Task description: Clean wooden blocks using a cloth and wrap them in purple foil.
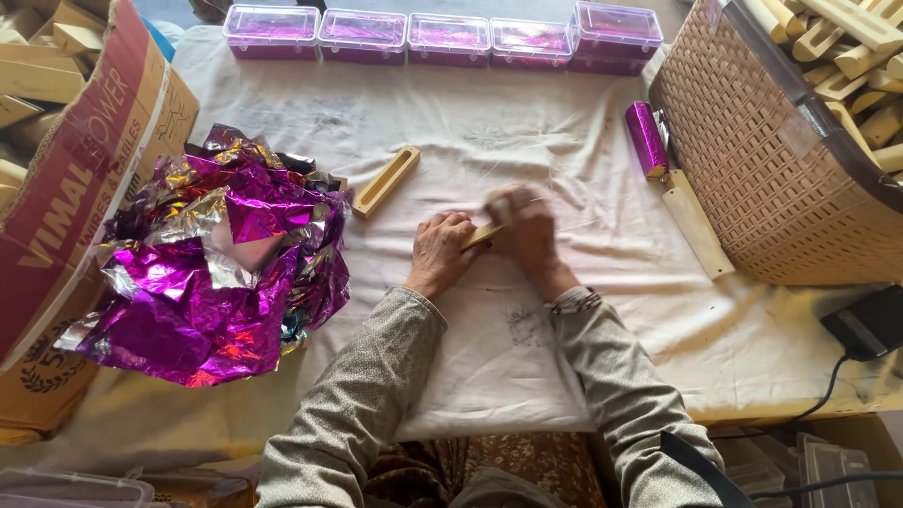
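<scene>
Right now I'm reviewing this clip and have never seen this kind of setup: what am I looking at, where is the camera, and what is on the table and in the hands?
There is no machine here. A camera worn on a person's head looks down at their two bare hands over a table covered with a white cloth.

The left hand and the right hand meet at the middle of the table around a small pale wooden piece; the right hand is blurred, so its grip is unclear.

To the left lies a heap of crumpled purple foil beside a cardboard box. A hollowed wooden block lies near it. Along the far edge stand clear plastic boxes. To the right a woven basket holds wooden pieces, with a foil-wrapped piece and a bare wooden stick beside it.
</scene>
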